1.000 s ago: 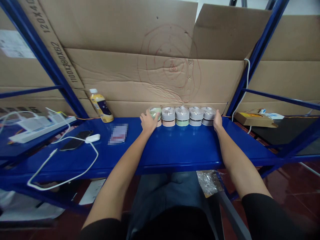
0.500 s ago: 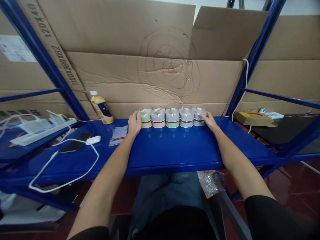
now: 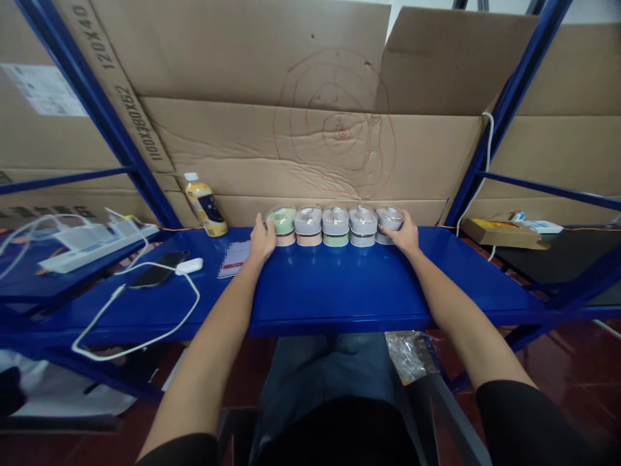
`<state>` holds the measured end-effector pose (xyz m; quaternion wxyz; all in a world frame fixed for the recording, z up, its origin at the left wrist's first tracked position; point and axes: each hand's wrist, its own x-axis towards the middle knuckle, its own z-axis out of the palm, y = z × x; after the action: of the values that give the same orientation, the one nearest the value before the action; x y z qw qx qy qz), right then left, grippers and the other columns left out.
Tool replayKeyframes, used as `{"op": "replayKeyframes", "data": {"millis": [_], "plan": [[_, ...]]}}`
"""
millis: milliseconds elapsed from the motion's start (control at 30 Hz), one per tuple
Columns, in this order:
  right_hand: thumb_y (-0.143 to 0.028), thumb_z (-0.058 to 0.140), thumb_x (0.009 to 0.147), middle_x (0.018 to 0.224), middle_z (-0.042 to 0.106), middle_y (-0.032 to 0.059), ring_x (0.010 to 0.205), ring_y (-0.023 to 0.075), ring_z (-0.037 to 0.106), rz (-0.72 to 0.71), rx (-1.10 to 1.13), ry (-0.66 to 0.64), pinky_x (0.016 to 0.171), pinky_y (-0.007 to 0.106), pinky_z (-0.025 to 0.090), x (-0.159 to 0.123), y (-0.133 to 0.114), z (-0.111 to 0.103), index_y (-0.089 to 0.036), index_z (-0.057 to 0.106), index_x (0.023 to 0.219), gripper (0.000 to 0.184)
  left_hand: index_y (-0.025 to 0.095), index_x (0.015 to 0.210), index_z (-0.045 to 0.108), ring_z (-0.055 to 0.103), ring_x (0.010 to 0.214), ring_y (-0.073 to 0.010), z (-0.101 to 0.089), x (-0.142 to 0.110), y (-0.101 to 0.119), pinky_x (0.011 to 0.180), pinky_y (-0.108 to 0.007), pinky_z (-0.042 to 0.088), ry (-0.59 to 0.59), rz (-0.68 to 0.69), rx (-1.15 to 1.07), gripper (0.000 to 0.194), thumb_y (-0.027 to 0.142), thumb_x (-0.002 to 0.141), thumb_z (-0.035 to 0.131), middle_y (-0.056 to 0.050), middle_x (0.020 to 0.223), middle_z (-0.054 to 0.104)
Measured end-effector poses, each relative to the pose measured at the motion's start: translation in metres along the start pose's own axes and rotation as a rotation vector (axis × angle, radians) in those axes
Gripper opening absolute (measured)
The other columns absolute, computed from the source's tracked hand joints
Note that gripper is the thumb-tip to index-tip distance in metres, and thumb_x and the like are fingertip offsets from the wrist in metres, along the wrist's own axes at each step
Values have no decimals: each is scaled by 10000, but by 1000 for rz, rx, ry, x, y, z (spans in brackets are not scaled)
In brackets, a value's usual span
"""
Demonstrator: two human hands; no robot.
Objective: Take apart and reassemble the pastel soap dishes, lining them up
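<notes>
A row of small rounded boxes with clear-looking tops, stacked two high, stands along the back of the blue table. The left-end stack has a green box (image 3: 282, 221) over a pink one (image 3: 285, 239). Against its left side rests my left hand (image 3: 262, 238), fingers apart. Several grey boxes (image 3: 336, 221) top the stacks to the right, with pink, green and grey ones underneath. At the right end, my right hand (image 3: 405, 234) is closed around a grey box (image 3: 389, 218), thumb across its front and fingers at its far side, partly hidden.
A yellow-labelled bottle (image 3: 206, 206) and a card (image 3: 233, 259) are left of the row. Farther left lie a phone (image 3: 159, 270), a white cable (image 3: 194, 310) and a power strip (image 3: 99, 249). Cardboard (image 3: 310, 149) stands behind; an open carton (image 3: 504, 234) is at right.
My right hand has moved inward and wrapped farther round the right-end stack, its thumb now across the front. My left hand stays at the left end. The view has shifted slightly.
</notes>
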<state>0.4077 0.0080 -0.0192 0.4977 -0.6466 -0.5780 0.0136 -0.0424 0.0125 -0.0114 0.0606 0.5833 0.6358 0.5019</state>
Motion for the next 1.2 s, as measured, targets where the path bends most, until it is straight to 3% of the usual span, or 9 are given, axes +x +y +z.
{"op": "replayKeyframes", "data": {"millis": [133, 267, 367, 533, 633, 733, 933, 1033, 1200], "plan": [[-589, 846, 663, 1428, 636, 214, 1323, 395, 604, 106, 94, 162, 1135, 534, 454, 5, -7, -14, -160, 471, 1519, 1029, 33, 1531, 402, 419, 1500, -402, -1, -16, 24, 1255, -562, 315, 106, 119, 65, 688, 415, 966, 492, -297, 1550, 475], [-671, 758, 723, 1406, 628, 198, 1285, 356, 624, 5, 275, 255, 1103, 531, 495, 11, -26, -36, -158, 455, 1501, 980, 117, 1323, 591, 514, 1397, -341, -5, -46, 65, 1229, -486, 379, 92, 423, -6, 460, 384, 953, 533, -223, 1407, 574], [-694, 658, 797, 1385, 635, 181, 1188, 341, 681, -139, 500, -48, 999, 526, 569, 3, -48, -46, -186, 445, 1502, 894, 177, 1177, 646, 616, 1270, -318, -1, -67, 83, 1170, -499, 453, -121, 512, -209, 380, 466, 933, 614, -161, 1280, 663], [-596, 804, 730, 1251, 716, 90, 1113, 329, 710, -294, 517, -753, 991, 527, 576, -35, -79, -34, -259, 552, 1430, 817, 187, 1383, 551, 680, 1232, -339, 13, -80, 73, 1072, -546, 535, -664, 279, -627, 814, 609, 740, 819, -213, 1348, 666], [-510, 879, 690, 1258, 716, 75, 1102, 294, 710, -333, 478, -1005, 1001, 522, 572, -56, -88, -18, -274, 539, 1451, 867, 225, 1463, 511, 631, 1326, -365, 16, -81, 63, 1110, -571, 502, -812, 212, -583, 982, 532, 629, 928, -214, 1443, 619], [-487, 900, 678, 1356, 679, 107, 1189, 280, 689, -344, 517, -1127, 1053, 506, 554, -67, -91, -8, -255, 468, 1522, 976, 199, 1481, 500, 606, 1359, -370, 15, -83, 60, 1155, -570, 460, -840, 253, -485, 1048, 470, 582, 966, -214, 1437, 617], [-525, 949, 620, 1547, 563, 132, 1415, 325, 558, -430, 345, -1096, 1218, 537, 417, -67, -84, -3, -248, 442, 1568, 1110, 195, 1495, 469, 609, 1329, -387, 20, -93, 64, 1159, -574, 452, -706, 463, -302, 1159, 543, 519, 988, -188, 1418, 625], [-590, 945, 610, 1532, 569, 165, 1393, 372, 571, -528, 210, -954, 1197, 566, 434, -71, -87, 1, -219, 499, 1539, 1095, 221, 1487, 478, 574, 1360, -414, 26, -101, 68, 1161, -577, 450, -638, 515, -219, 1144, 598, 527, 973, -168, 1489, 580], [-632, 913, 640, 1442, 618, 206, 1291, 409, 617, -692, 118, -717, 1096, 585, 499, -87, -105, 9, -177, 522, 1519, 1064, 205, 1562, 361, 558, 1374, -425, 33, -109, 71, 1152, -572, 455, -647, 533, -274, 1207, 603, 585, 949, -193, 1502, 557]]}}
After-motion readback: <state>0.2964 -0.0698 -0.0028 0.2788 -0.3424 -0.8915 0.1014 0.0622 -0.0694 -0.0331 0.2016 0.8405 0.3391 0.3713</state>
